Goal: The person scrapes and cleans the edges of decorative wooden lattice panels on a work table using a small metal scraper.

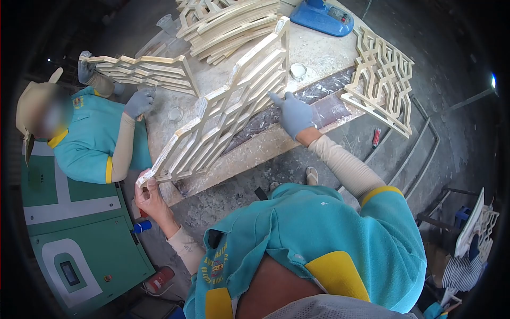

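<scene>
A wooden lattice panel (212,114) stands on edge across the workbench, tilted, with whitish patches along its top edge. At its near left corner my left hand (153,204), bare, has its fingers and thumb closed on the frame. My right hand (296,114), in a grey glove, is at the panel's right side, index finger stretched toward the slats and nothing in its grasp. Just beyond that hand, a small round dish of white paste (298,70) sits on the bench.
Across the bench (324,58), a co-worker (90,135) in grey gloves handles another lattice panel (146,74). Stacked wooden pieces (228,32) and a blue device (322,18) occupy the back. One more lattice (380,80) overhangs the right edge. A green cabinet (79,223) stands left.
</scene>
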The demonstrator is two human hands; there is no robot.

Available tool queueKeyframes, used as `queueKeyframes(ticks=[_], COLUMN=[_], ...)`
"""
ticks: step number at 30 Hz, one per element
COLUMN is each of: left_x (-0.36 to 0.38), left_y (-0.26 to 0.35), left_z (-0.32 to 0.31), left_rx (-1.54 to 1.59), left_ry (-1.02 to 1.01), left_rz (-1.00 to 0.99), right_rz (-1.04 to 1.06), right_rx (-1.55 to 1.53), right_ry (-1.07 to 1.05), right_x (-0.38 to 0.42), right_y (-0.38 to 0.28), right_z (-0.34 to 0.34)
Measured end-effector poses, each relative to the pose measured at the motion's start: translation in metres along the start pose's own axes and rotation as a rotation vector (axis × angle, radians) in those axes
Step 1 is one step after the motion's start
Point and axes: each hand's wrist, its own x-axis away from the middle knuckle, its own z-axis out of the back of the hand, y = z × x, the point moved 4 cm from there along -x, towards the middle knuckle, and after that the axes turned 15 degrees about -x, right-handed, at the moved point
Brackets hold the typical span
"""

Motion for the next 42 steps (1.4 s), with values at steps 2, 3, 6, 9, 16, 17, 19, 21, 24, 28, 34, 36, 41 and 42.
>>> queueKeyframes(ticks=[2,3,6,9,16,17,19,21,24,28,34,36,41,42], left_x=[0.0,0.0,0.002,-0.001,0.003,0.004,0.007,0.011,0.011,0.013,0.017,0.018,0.021,0.022], left_y=[-0.002,-0.003,-0.004,-0.006,-0.006,-0.006,-0.006,-0.009,-0.011,-0.014,-0.011,-0.008,-0.001,-0.001], left_z=[0.001,0.0,0.002,0.001,0.001,0.001,0.002,0.002,0.002,0.003,0.001,-0.001,-0.005,-0.005], left_rx=[-0.001,0.009,0.02,0.031,0.022,0.023,0.027,0.029,0.024,-0.003,-0.042,-0.039,-0.038,-0.029], left_ry=[0.003,0.003,-0.011,-0.011,0.011,0.017,0.024,0.051,0.089,0.13,0.145,0.154,0.168,0.174], left_rz=[0.011,0.016,0.031,0.03,0.055,0.059,0.078,0.076,0.066,0.09,0.084,0.087,0.083,0.079], right_rz=[0.069,0.071,-0.071,-0.011,-0.038,-0.158,-0.204,-0.229,-0.274,-0.206,-0.128,-0.136,-0.104,-0.117], right_rx=[-0.051,-0.05,-0.047,-0.023,-0.118,-0.07,0.059,0.028,0.071,0.159,0.165,0.145,0.082,0.036], right_ry=[-0.022,-0.022,0.0,-0.015,-0.232,-0.28,-0.137,-0.074,-0.146,-0.169,-0.233,-0.229,-0.26,-0.255], right_x=[0.004,-0.001,-0.007,-0.007,0.003,-0.004,-0.031,-0.065,-0.103,-0.13,-0.135,-0.139,-0.14,-0.141], right_y=[0.0,0.002,0.012,0.013,0.027,0.035,0.072,0.116,0.13,0.131,0.133,0.14,0.144,0.145], right_z=[-0.003,0.001,0.007,-0.003,0.027,0.047,0.069,0.072,0.063,0.049,0.039,0.035,0.035,0.034])
